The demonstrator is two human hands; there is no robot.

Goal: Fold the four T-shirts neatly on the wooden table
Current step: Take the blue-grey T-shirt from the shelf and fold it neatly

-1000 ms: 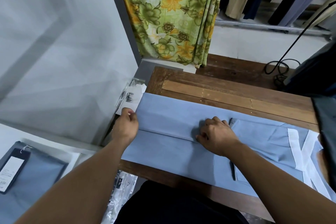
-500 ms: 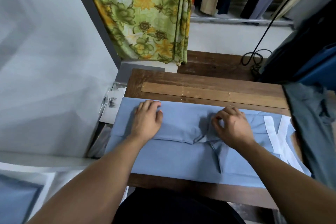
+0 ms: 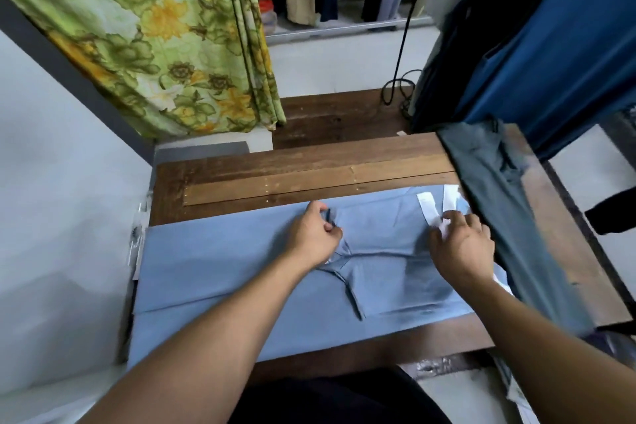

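Note:
A light blue T-shirt (image 3: 223, 262) lies flat along the wooden table (image 3: 309, 165), partly folded, with a white collar (image 3: 428, 206) at its right end. My left hand (image 3: 315, 237) sits near the shirt's middle, fingers curled and pinching a dark-edged sleeve fold. My right hand (image 3: 461, 244) lies at the collar end, fingers bent onto the white collar and the cloth beside it. A grey-blue garment (image 3: 495, 203) drapes over the table's right side, overlapping the shirt's right end.
A green floral curtain (image 3: 165, 38) hangs beyond the table's far left. Blue and dark garments (image 3: 537, 45) hang at the right. A black cable (image 3: 399, 79) trails onto a wooden platform behind. A white wall stands at the left, with clear plastic packaging (image 3: 139, 234) at the table's left edge.
Both hands have moved right along the shirt: the left from the left part to the middle sleeve fold, the right from the middle to the collar. The view has swung right.

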